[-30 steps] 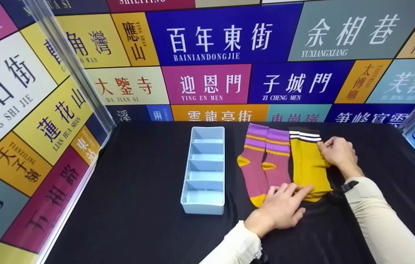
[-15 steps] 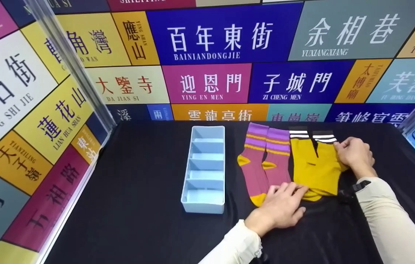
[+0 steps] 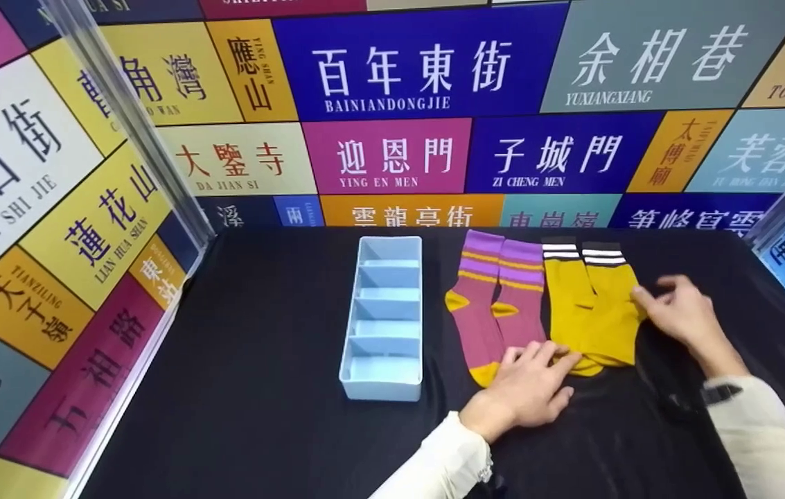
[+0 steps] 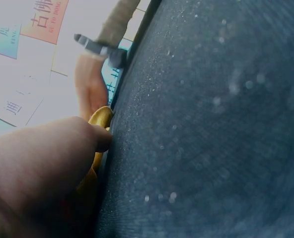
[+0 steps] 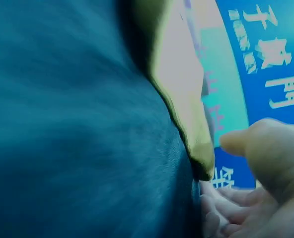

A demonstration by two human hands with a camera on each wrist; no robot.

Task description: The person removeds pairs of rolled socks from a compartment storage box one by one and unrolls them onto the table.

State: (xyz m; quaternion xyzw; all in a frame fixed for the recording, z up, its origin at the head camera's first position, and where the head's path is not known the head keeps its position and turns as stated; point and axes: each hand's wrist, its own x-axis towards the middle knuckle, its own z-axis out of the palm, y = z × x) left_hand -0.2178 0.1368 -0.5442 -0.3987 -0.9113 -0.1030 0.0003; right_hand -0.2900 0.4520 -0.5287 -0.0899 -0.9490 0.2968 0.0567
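In the head view a pair of mustard-yellow socks (image 3: pixel 610 315) with black-and-white striped cuffs lies flat, the right sock overlapping the left one. My left hand (image 3: pixel 529 383) rests with extended fingers across the yellow toes and the lower end of a pink-purple sock. At the right edge of the yellow pair is my right hand (image 3: pixel 686 312), thumb and fingers apart; the right wrist view shows nothing between them beside the yellow sock (image 5: pixel 182 79). The pair of pink-purple socks (image 3: pixel 479 312) with mustard heels lies just left of the yellow ones.
A light-blue organizer box (image 3: pixel 382 390) with several compartments stands left of the socks. Black cloth (image 3: pixel 260 360) covers the table. Printed panels (image 3: pixel 385 156) rise behind and at the sides.
The right yellow sock has been drawn rightward, so both cuffs now show apart. My right hand has let go of its cuff and moved right and down along its edge. The left hand stays put.
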